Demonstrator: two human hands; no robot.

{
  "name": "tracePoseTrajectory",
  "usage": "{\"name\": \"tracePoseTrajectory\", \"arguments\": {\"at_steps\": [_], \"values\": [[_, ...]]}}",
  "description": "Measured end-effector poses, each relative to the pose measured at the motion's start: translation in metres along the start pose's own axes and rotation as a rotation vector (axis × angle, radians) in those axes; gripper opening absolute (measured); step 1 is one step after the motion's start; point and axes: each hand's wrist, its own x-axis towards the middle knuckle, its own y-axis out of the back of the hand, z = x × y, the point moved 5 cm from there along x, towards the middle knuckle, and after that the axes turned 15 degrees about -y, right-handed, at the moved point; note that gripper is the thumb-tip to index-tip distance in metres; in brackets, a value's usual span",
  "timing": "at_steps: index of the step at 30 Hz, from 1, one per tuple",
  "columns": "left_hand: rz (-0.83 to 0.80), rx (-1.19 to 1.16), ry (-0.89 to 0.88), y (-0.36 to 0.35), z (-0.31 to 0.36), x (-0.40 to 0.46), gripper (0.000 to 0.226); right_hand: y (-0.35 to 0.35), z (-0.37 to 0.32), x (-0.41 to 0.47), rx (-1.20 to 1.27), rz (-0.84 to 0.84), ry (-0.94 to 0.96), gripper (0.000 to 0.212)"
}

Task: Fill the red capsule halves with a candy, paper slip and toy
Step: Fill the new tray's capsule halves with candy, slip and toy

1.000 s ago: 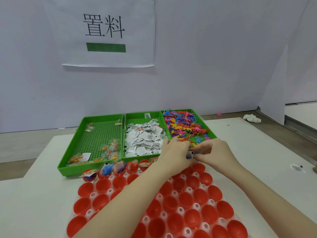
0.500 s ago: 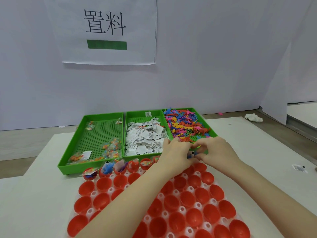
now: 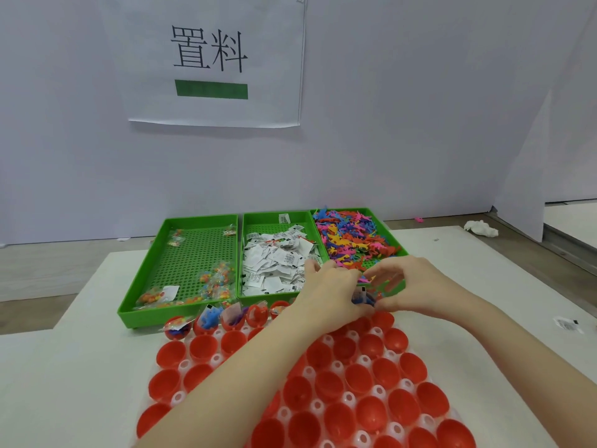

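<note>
Head view shows both hands met over the far row of the red capsule halves (image 3: 332, 376), just in front of the right-hand green tray of coloured toys (image 3: 350, 236). Over the last second the hands have barely shifted: they were already bunched together at this spot, and they stay there, working the same small bundle between their fingertips. The left hand (image 3: 329, 289) has its fingers curled round a blue toy with a paper slip (image 3: 363, 297), and the right hand (image 3: 403, 286) pinches the same bundle from the other side, its fingers bent inward. The one visible change is that the bundle now sits a little lower, close above the rim of a capsule half in the far row; whether it already touches the cup I cannot tell, since the hands hide it. That suggests the filling of this cup is nearly done rather than just begun. Further left in the same row, several filled capsule halves (image 3: 206, 321) already hold candy, slips and toys, while the many rows nearer the camera are bare, so most of the task lies ahead. The middle tray of paper slips (image 3: 274, 263) and the left tray of candy packets (image 3: 213, 279) remain stocked.
</note>
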Motion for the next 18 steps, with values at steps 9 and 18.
{"name": "tracePoseTrajectory", "arguments": {"at_steps": [9,18], "values": [[0.444,-0.549,0.175,0.075,-0.069,-0.058,0.036,0.029,0.022,0.028,0.355,0.41,-0.173,0.021],[0.017,-0.203,0.635,0.046,-0.188,-0.168,0.042,-0.019,0.023,0.074,-0.019,0.0,-0.156,0.051]]}}
